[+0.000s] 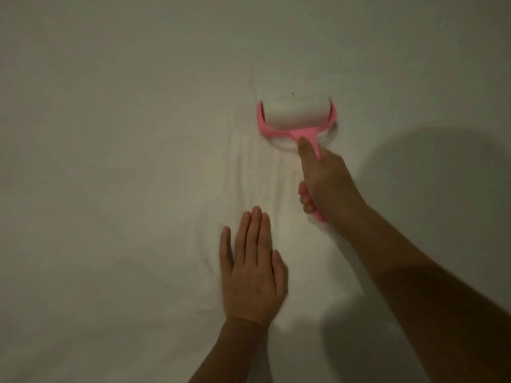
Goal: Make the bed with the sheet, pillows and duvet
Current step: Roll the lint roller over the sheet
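Flat on the sheet (110, 189), the left hand (253, 275) pins it, fingers straight, while the right hand (326, 183) grips a roller (297, 114): cleaning step, next stroke needs taut cloth.

Pink lint roller (297, 117), white drum, dark speck on top, slightly blurred

The sheet (124, 189) is plain white, unpatterned, dimmed to a greyish cream with a darker shadow at the right. The lint roller (297, 117) has a bright pink frame and handle around a white roll.
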A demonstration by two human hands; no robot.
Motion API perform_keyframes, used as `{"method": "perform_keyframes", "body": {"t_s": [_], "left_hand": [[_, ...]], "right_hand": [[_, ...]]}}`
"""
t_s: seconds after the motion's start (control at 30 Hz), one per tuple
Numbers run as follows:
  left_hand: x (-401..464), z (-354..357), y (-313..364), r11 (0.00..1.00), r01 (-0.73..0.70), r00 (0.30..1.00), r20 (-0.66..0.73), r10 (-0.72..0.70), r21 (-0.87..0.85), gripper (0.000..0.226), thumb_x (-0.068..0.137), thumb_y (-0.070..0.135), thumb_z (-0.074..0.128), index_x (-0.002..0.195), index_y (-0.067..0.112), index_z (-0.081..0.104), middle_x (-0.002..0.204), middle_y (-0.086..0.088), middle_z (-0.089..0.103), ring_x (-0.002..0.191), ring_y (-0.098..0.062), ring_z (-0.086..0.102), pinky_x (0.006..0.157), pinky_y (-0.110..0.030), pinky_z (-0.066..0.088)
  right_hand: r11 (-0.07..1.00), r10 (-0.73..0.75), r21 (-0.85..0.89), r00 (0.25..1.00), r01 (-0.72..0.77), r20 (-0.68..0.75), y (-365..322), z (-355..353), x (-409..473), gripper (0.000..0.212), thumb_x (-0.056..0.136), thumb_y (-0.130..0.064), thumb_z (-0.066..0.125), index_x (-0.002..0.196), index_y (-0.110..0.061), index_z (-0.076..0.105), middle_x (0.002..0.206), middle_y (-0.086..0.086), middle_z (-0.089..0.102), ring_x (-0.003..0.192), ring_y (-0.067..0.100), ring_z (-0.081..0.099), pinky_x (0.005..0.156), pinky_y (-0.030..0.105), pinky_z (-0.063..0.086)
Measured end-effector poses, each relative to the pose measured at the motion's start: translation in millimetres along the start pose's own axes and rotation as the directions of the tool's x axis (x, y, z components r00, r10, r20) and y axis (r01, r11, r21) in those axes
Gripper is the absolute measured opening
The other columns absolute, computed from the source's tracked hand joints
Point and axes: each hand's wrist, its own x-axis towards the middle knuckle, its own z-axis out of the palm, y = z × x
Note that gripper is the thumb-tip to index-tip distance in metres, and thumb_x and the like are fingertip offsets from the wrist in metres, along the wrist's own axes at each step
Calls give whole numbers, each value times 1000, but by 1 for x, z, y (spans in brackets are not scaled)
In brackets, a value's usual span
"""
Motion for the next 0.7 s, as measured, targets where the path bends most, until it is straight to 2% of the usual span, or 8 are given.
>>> {"method": "perform_keyframes", "body": {"t_s": [0.1,0.17,0.23,0.33,0.43,0.5,0.6,0.7], "left_hand": [[0,-13,1,998,-7,1000,27,8,-56,52,90,24,36,136,4,48,145,-9,45,138,-19,35,117,-45,15],[-9,-24,2,988,-33,999,15,36,-152,50,89,20,37,135,4,50,143,-9,47,137,-20,36,118,-42,14],[-30,-38,10,980,11,1000,31,-5,-199,48,94,20,34,139,8,46,146,-5,43,140,-16,30,120,-35,7],[-81,-55,31,974,80,996,64,-68,-210,45,100,28,30,139,13,46,147,-1,43,141,-12,29,120,-30,4],[-142,-64,51,983,-18,990,137,43,-181,49,96,30,28,132,9,54,138,-6,53,134,-23,42,117,-45,21],[-182,-62,61,990,-63,976,201,89,-129,54,92,32,27,130,6,55,136,-10,54,132,-27,45,115,-50,24],[-238,-61,74,996,-45,967,247,62,-73,54,91,30,32,135,5,49,141,-11,50,135,-25,40,117,-43,15],[-277,-58,81,999,0,952,305,13,-44,54,97,23,39,148,10,29,154,-5,29,145,-18,19,119,-35,-1]], "right_hand": [[998,11,-59,1000,-11,-15,48,-10,-59,39,96,-55,35,78,-25,51,63,5,55,52,22,53,56,33,46],[991,18,-131,999,-22,-31,82,-14,-103,38,95,-57,35,76,-28,48,69,2,56,63,24,56,69,43,53],[989,43,-139,998,-50,-51,109,-18,-146,38,95,-56,35,73,-27,48,67,0,56,65,24,56,74,46,53],[990,114,-77,991,-119,-72,148,-26,-204,41,95,-54,39,66,-25,46,60,-1,53,60,22,54,70,43,53],[982,143,-114,988,-149,-61,187,-38,-260,41,95,-55,37,67,-27,46,63,-1,54,63,24,55,69,40,52],[979,148,-138,988,-153,-50,217,-47,-298,40,95,-56,36,68,-28,45,65,-1,55,64,22,55,67,37,50],[978,163,-132,987,-161,-1,263,-61,-360,40,97,-52,35,71,-24,48,63,-1,52,59,17,51,59,29,42],[975,156,-164,988,-150,21,311,-75,-416,38,98,-47,37,74,-20,51,67,0,53,63,14,52,61,30,41]]}}
